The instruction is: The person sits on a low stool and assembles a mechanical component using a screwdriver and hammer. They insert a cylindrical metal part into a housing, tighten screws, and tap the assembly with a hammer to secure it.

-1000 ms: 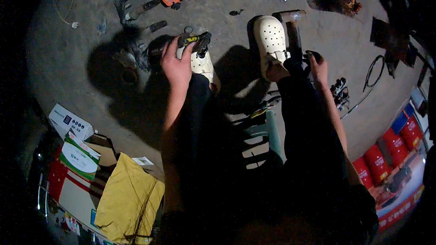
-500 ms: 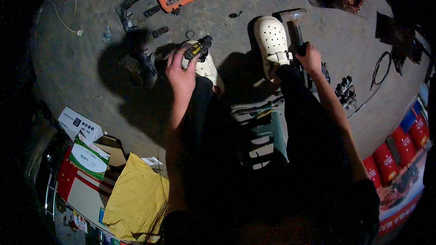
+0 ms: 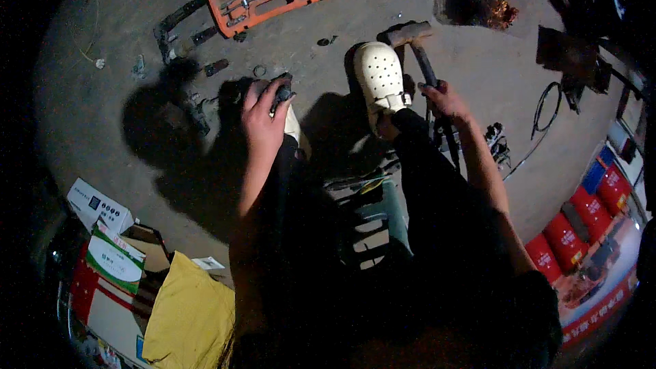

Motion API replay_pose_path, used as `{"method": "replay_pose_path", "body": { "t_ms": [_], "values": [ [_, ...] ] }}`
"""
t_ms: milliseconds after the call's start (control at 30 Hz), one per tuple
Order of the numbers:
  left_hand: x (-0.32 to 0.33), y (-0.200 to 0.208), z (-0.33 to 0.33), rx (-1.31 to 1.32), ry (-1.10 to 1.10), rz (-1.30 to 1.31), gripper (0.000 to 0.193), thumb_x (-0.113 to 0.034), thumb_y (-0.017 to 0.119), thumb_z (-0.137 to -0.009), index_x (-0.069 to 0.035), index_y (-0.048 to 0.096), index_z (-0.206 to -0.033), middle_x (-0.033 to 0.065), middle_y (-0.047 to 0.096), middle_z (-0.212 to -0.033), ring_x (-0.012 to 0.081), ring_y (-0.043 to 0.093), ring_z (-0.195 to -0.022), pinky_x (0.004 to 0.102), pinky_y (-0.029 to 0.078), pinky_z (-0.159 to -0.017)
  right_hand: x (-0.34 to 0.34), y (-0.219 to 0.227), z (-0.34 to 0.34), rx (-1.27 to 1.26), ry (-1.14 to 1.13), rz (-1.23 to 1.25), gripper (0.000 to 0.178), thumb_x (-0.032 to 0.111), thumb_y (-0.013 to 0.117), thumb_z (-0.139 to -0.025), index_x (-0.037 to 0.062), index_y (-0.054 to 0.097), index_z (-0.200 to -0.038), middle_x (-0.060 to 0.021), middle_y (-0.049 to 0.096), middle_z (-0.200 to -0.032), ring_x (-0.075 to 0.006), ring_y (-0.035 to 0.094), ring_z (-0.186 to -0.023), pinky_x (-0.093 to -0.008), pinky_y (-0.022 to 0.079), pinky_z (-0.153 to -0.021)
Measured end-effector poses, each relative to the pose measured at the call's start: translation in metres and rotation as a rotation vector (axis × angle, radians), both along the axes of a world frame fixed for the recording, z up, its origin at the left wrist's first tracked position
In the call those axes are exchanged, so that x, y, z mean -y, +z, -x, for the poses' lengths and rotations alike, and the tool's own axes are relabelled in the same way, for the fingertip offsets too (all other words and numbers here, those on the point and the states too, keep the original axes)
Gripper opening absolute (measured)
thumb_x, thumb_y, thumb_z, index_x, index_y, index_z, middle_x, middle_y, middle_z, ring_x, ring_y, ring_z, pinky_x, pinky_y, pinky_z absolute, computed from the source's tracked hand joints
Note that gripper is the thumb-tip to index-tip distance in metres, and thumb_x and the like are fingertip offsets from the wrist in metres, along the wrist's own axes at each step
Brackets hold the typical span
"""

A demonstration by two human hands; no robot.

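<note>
Now the left hand (image 3: 263,113) holds a dark part (image 3: 282,91), the right hand (image 3: 445,100) a hammer (image 3: 424,61)

At far left, a yellow sheet (image 3: 188,314) lies near a white box (image 3: 99,206). Next, the left hand curls narrowly, thumb and fingers closed about the dark part, above a cream clog (image 3: 292,124); shadow hides the part's exact shape. Beyond it, an open orange tool case (image 3: 277,14) lies on the floor (image 3: 478,61). Rightward, beside the other cream clog (image 3: 380,74), the hammer head points away from the person; whether it touches the floor, I cannot tell. The right hand wraps around its handle. At far right stand red drums (image 3: 567,242).
</note>
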State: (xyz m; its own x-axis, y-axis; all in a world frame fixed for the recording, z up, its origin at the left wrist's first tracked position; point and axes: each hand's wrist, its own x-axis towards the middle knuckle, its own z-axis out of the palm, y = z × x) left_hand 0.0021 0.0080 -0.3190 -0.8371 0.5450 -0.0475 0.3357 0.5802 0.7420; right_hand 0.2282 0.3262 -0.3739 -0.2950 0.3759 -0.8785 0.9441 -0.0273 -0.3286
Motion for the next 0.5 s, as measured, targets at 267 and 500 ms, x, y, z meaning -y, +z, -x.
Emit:
{"method": "replay_pose_path", "body": {
  "t_ms": [267, 500],
  "values": [
    [0.005, -0.005, 0.001, 0.037, 0.041, 0.007, 0.032, -0.009, 0.073, -0.072, -0.005, 0.065, -0.103, 0.0143, 0.059, -0.097, 0.0298, 0.059, -0.089, 0.0345, 0.047, -0.076, 0.03, 0.0, 0.021, -0.117, 0.342, -0.446, 0.044, 0.04, 0.065, -0.082, -0.0027, 0.056, -0.075, -0.0186, 0.055, -0.06, -0.0327, 0.057, -0.056, -0.0417, 0.044, -0.054],
    [0.013, -0.02, -0.004, 0.009, 0.004, -0.014, 0.039, -0.008, 0.075, -0.068, -0.009, 0.065, -0.106, 0.0139, 0.058, -0.097, 0.0301, 0.059, -0.087, 0.035, 0.048, -0.074, 0.038, 0.038, 0.039, -0.082, 0.253, -0.41, 0.055, 0.05, 0.058, -0.084, -0.0031, 0.054, -0.069, -0.0112, 0.048, -0.054, -0.0189, 0.047, -0.05, -0.0345, 0.041, -0.051]
  ]
}}
